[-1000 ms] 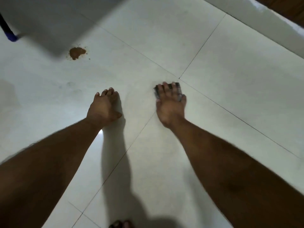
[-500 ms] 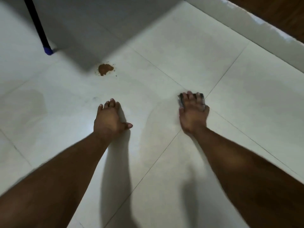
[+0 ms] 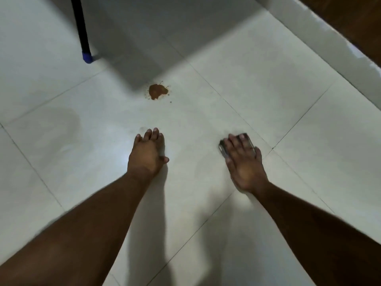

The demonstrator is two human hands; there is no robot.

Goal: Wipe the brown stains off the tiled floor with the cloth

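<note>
One brown stain point(image 3: 157, 91) with small splatter dots lies on the white tiled floor point(image 3: 288, 100), ahead of my hands. My left hand point(image 3: 147, 154) rests flat on the tile with nothing in it, a short way below the stain. My right hand point(image 3: 244, 159) presses flat on a small dark grey cloth point(image 3: 222, 148), which shows only at its left edge and beyond my fingertips. The cloth sits to the right of the stain and apart from it.
A black furniture leg with a blue foot point(image 3: 86, 56) stands at the upper left, its shadow reaching the stain. A white skirting point(image 3: 329, 42) and a brown wooden surface point(image 3: 358, 19) run along the upper right. Damp-looking patches mark the tile at left point(image 3: 59, 120).
The view has tilted forward, so the stain and the furniture leg now sit lower and nearer the centre. My right hand with the cloth has slid a little left, towards the stain.
</note>
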